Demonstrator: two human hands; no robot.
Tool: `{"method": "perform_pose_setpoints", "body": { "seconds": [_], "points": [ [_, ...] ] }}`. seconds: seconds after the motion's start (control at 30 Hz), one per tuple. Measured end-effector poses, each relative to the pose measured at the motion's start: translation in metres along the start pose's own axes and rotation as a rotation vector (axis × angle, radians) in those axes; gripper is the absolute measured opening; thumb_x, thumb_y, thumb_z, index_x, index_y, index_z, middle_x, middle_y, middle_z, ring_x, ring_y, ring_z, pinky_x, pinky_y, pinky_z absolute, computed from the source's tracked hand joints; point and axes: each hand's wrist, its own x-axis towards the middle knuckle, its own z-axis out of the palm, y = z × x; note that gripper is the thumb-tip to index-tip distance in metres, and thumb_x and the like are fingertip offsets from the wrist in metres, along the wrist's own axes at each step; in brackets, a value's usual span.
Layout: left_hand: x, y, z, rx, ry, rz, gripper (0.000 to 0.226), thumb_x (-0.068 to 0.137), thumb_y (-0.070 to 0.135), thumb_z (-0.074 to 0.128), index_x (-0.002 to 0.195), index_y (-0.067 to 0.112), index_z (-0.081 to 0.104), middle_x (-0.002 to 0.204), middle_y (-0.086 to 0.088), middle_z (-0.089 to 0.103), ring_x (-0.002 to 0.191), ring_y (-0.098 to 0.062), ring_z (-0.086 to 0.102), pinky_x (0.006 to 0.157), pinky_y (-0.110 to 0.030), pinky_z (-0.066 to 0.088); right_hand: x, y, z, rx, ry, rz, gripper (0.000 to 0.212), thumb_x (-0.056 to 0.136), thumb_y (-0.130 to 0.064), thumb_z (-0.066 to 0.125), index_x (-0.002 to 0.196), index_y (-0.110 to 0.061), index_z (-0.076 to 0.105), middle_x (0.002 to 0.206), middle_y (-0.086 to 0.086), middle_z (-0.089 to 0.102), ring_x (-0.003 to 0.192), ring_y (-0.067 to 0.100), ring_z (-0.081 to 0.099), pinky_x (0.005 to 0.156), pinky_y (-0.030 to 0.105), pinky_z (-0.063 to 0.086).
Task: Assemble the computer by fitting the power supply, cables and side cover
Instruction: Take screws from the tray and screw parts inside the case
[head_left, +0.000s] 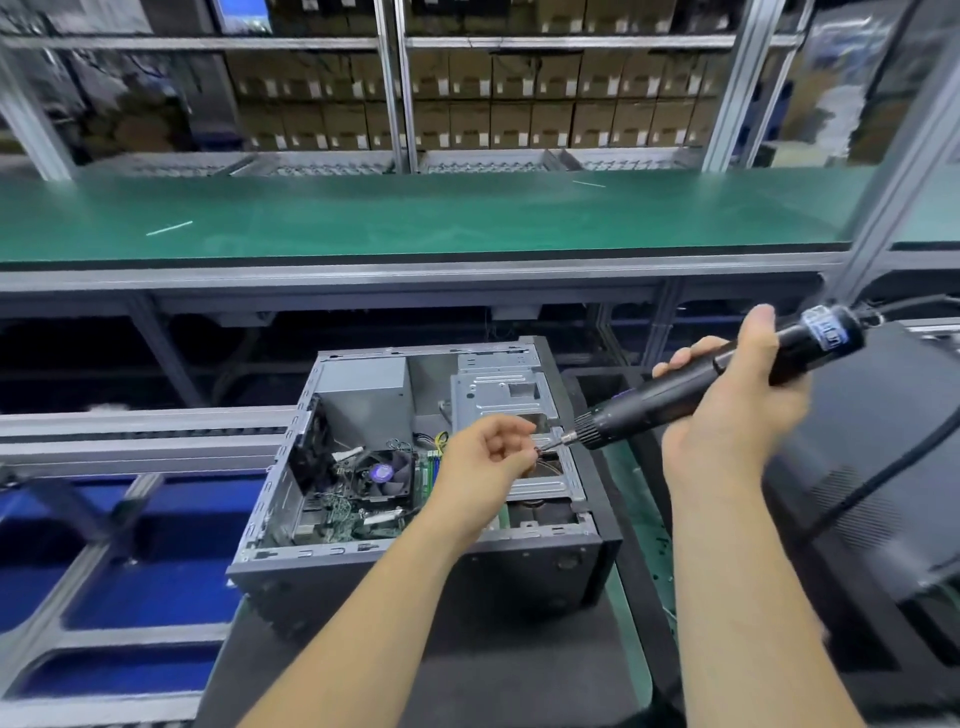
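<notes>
An open computer case (415, 483) lies on its side on the tabletop (628, 519), just in front of the person, its interior facing up. The right hand (737, 405) grips a black electric screwdriver (717, 384), tip angled down toward the silver drive bracket (498, 395). The left hand (483, 462) has its fingers curled at the screwdriver's bit, seemingly pinching a small screw there, though blur hides it. The CPU fan (384, 475) sits inside the case, left of that hand.
</notes>
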Motion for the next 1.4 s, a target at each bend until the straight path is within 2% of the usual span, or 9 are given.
{"method": "perform_pose_setpoints", "body": {
  "seconds": [0.2, 0.47, 0.73, 0.9, 1.03, 1.1, 1.2, 1.3, 1.4],
  "points": [
    [0.001, 0.003, -0.002, 0.309, -0.070, 0.079, 0.027, 0.091, -0.002, 0.063, 0.096, 0.025, 0.061, 0.076, 0.010, 0.066, 0.069, -0.002, 0.057, 0.069, -0.011, 0.045, -0.006, 0.006, -0.006, -0.052, -0.070, -0.045, 0.036, 0.084, -0.037, 0.072, 0.099, -0.016, 0.048, 0.063, 0.005, 0.058, 0.050, 0.024, 0.055, 0.061, 0.040, 0.052],
    [0.002, -0.001, 0.006, 0.495, -0.059, 0.167, 0.032, 0.092, -0.002, 0.057, 0.095, 0.030, 0.055, 0.079, 0.008, 0.065, 0.069, -0.009, 0.055, 0.066, -0.013, 0.045, -0.013, 0.006, -0.004, -0.093, -0.129, -0.114, 0.029, 0.085, -0.034, 0.070, 0.095, -0.018, 0.048, 0.060, 0.002, 0.059, 0.050, 0.022, 0.055, 0.064, 0.041, 0.051],
    [0.004, -0.002, 0.006, 0.651, -0.081, 0.201, 0.032, 0.092, 0.001, 0.054, 0.098, 0.033, 0.051, 0.082, 0.013, 0.062, 0.070, -0.003, 0.054, 0.063, -0.007, 0.039, -0.018, 0.010, -0.005, -0.089, -0.139, -0.109, 0.030, 0.084, -0.034, 0.073, 0.095, -0.019, 0.049, 0.061, 0.001, 0.059, 0.051, 0.020, 0.056, 0.063, 0.039, 0.051],
    [0.003, -0.005, 0.008, 0.660, -0.039, 0.244, 0.025, 0.094, 0.004, 0.056, 0.105, 0.027, 0.056, 0.081, 0.014, 0.060, 0.070, -0.004, 0.055, 0.066, -0.014, 0.045, -0.018, 0.011, -0.004, -0.092, -0.098, -0.120, 0.033, 0.083, -0.035, 0.073, 0.097, -0.018, 0.049, 0.061, 0.002, 0.060, 0.051, 0.021, 0.057, 0.063, 0.040, 0.052],
    [0.002, -0.008, 0.010, 0.645, 0.008, 0.289, 0.023, 0.094, 0.005, 0.059, 0.110, 0.022, 0.058, 0.082, 0.015, 0.061, 0.075, -0.008, 0.058, 0.073, -0.029, 0.052, -0.017, 0.010, -0.003, -0.096, -0.036, -0.115, 0.033, 0.082, -0.036, 0.073, 0.098, -0.019, 0.050, 0.061, 0.002, 0.059, 0.051, 0.022, 0.056, 0.061, 0.040, 0.053],
    [0.000, -0.011, 0.010, 0.645, 0.018, 0.333, 0.024, 0.094, 0.005, 0.060, 0.112, 0.020, 0.058, 0.083, 0.016, 0.060, 0.077, -0.009, 0.059, 0.075, -0.030, 0.052, -0.016, 0.009, -0.003, -0.093, 0.003, -0.106, 0.032, 0.083, -0.036, 0.073, 0.099, -0.020, 0.051, 0.062, 0.002, 0.060, 0.052, 0.022, 0.057, 0.061, 0.040, 0.054],
    [-0.002, -0.016, 0.010, 0.638, 0.056, 0.413, 0.025, 0.093, 0.003, 0.062, 0.114, 0.016, 0.060, 0.086, 0.013, 0.061, 0.078, -0.010, 0.058, 0.075, -0.025, 0.050, -0.015, 0.010, -0.004, -0.102, 0.079, -0.094, 0.026, 0.088, -0.032, 0.073, 0.101, -0.021, 0.053, 0.062, 0.002, 0.060, 0.053, 0.020, 0.058, 0.061, 0.038, 0.056],
    [-0.005, -0.020, 0.010, 0.641, 0.101, 0.462, 0.025, 0.092, 0.002, 0.063, 0.114, 0.013, 0.062, 0.088, 0.012, 0.062, 0.078, -0.007, 0.055, 0.074, -0.008, 0.042, -0.013, 0.010, -0.003, -0.095, 0.151, -0.068, 0.024, 0.090, -0.030, 0.073, 0.103, -0.020, 0.055, 0.062, -0.001, 0.060, 0.053, 0.018, 0.058, 0.058, 0.033, 0.055],
    [-0.006, -0.022, 0.012, 0.638, 0.121, 0.463, 0.026, 0.090, 0.001, 0.064, 0.114, 0.012, 0.063, 0.090, 0.013, 0.062, 0.079, -0.006, 0.056, 0.075, -0.002, 0.039, -0.013, 0.009, -0.003, -0.094, 0.194, -0.049, 0.028, 0.089, -0.031, 0.075, 0.105, -0.019, 0.055, 0.064, -0.002, 0.062, 0.055, 0.017, 0.060, 0.058, 0.032, 0.056]
  ]
}}
